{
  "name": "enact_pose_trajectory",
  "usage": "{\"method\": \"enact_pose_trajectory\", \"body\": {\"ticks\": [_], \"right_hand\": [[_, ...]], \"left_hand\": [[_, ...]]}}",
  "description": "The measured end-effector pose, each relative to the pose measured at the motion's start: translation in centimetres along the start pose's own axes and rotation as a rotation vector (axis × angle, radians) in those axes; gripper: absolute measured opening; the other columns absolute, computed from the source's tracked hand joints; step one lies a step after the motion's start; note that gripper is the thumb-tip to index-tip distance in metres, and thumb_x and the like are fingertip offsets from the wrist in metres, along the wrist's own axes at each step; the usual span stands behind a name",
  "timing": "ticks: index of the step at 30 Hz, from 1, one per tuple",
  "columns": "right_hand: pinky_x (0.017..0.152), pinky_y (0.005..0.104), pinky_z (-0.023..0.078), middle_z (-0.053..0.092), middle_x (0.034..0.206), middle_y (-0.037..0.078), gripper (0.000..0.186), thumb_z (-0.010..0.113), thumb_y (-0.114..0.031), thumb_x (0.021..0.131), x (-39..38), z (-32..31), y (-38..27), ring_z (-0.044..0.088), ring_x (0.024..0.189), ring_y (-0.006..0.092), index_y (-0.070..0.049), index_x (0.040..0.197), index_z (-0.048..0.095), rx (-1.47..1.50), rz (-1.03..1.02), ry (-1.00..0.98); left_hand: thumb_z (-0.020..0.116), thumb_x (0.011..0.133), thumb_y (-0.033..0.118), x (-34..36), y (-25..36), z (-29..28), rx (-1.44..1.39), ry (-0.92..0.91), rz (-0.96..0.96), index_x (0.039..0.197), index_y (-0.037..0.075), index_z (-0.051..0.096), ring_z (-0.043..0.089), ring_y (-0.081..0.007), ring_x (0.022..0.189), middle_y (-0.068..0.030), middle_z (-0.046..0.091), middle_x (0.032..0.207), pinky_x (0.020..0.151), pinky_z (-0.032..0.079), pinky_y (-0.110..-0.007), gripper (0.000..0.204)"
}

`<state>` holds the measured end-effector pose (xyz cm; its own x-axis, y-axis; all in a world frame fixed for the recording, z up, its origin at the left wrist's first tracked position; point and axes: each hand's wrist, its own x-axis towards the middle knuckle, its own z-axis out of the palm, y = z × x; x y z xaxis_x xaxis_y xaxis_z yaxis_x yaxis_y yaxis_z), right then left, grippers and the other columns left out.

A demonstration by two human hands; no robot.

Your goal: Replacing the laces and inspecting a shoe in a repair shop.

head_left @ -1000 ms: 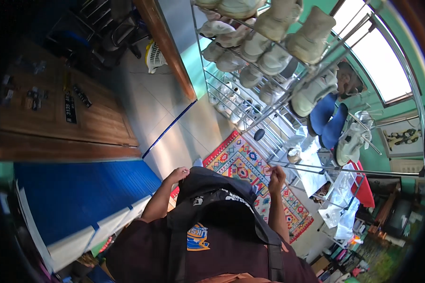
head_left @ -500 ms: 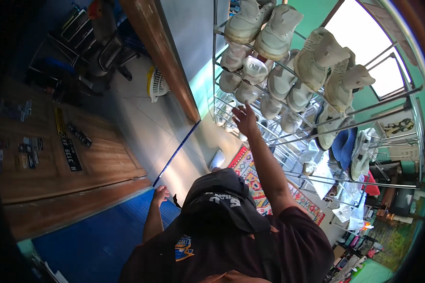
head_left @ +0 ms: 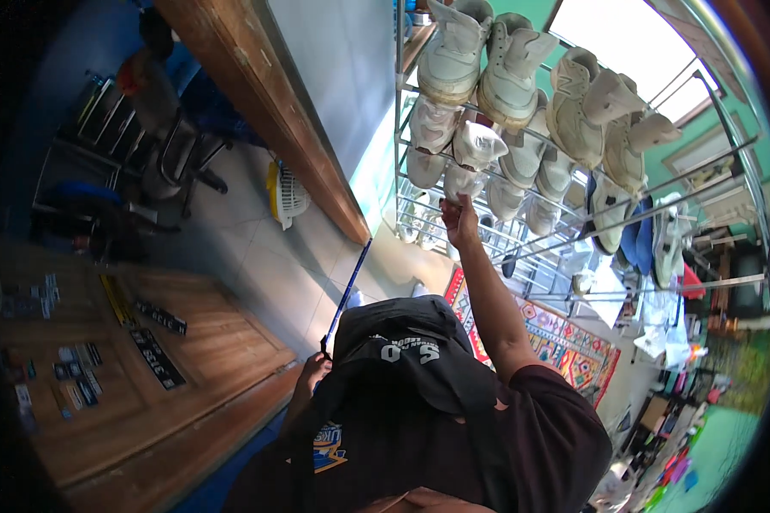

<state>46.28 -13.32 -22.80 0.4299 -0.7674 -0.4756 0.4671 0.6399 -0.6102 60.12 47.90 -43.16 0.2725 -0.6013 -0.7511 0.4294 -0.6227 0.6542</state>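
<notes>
R hand [head_left: 460,218] raised further, fingers [head_left: 464,202] pinching white shoe [head_left: 465,181]

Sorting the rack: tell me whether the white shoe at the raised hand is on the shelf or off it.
On: the white shoe sits on the wire rack; the right hand reaches below it.

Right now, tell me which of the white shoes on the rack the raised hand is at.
The right hand touches the white shoe in the rack's second row, just above the fingers; the other pale shoes sit higher up or farther right, out of contact.
</notes>
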Motion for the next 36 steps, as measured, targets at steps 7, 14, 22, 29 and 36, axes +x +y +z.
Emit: {"method": "enact_pose_trajectory", "body": {"ticks": [7, 14, 22, 29, 36], "right_hand": [[0.065, 0.0295, 0.054, 0.067, 0.081, 0.013, 0.041, 0.064, -0.036, 0.094, -6.9, 0.6, 3.0, 0.062, 0.067, 0.0187, 0.003, 0.104, 0.063, 0.003, -0.040, 0.072], [0.069, 0.0309, 0.051, 0.067, 0.082, 0.011, 0.037, 0.063, -0.035, 0.095, -14.4, -1.4, 5.5, 0.062, 0.071, 0.0188, 0.001, 0.101, 0.064, -0.107, -0.051, 0.094], [0.071, 0.0317, 0.049, 0.065, 0.090, 0.010, 0.042, 0.063, -0.036, 0.093, -26.3, -9.4, 6.2, 0.063, 0.077, 0.0199, -0.001, 0.115, 0.058, -0.070, 0.022, -0.107], [0.058, 0.0261, 0.048, 0.068, 0.077, 0.011, 0.036, 0.063, -0.035, 0.091, -36.7, -16.8, 2.7, 0.062, 0.064, 0.0171, -0.001, 0.104, 0.062, 0.186, 0.363, -0.277], [0.056, 0.0233, 0.042, 0.063, 0.066, 0.000, 0.039, 0.065, -0.037, 0.098, -41.5, -22.3, -10.5, 0.054, 0.061, 0.0064, -0.001, 0.082, 0.069, -1.180, -0.219, -0.041]], "left_hand": [[0.063, 0.093, 0.052, 3.6, 12.3, -9.4, 0.127, 0.146, -0.069, 0.119, 0.015, 0.061, 0.067, -0.0207, 0.083, -0.0053, 0.068, 0.100, 0.067, 0.053, -0.040, 0.045], [0.062, 0.098, 0.042, 8.8, 23.2, -7.1, 0.469, -0.064, 0.100, 0.117, 0.013, 0.063, 0.066, -0.0145, 0.075, -0.0056, 0.068, 0.095, 0.058, 0.051, -0.029, 0.035], [0.062, 0.097, 0.047, 8.5, 32.3, 13.9, 0.390, -0.490, 0.156, 0.131, 0.009, 0.059, 0.064, -0.0154, 0.103, -0.0054, 0.067, 0.112, 0.079, 0.053, -0.034, 0.051], [0.057, 0.095, 0.060, 0.5, 32.3, 35.5, -0.497, -1.097, 0.253, 0.153, 0.009, 0.035, 0.049, -0.0301, 0.135, -0.0125, 0.050, 0.147, 0.112, 0.041, -0.050, 0.080], [0.072, 0.089, 0.037, -8.4, 33.8, 46.0, -0.258, -0.698, 0.524, 0.138, 0.001, 0.048, 0.062, -0.0226, 0.115, -0.0106, 0.063, 0.124, 0.101, 0.050, -0.039, 0.066]]}}
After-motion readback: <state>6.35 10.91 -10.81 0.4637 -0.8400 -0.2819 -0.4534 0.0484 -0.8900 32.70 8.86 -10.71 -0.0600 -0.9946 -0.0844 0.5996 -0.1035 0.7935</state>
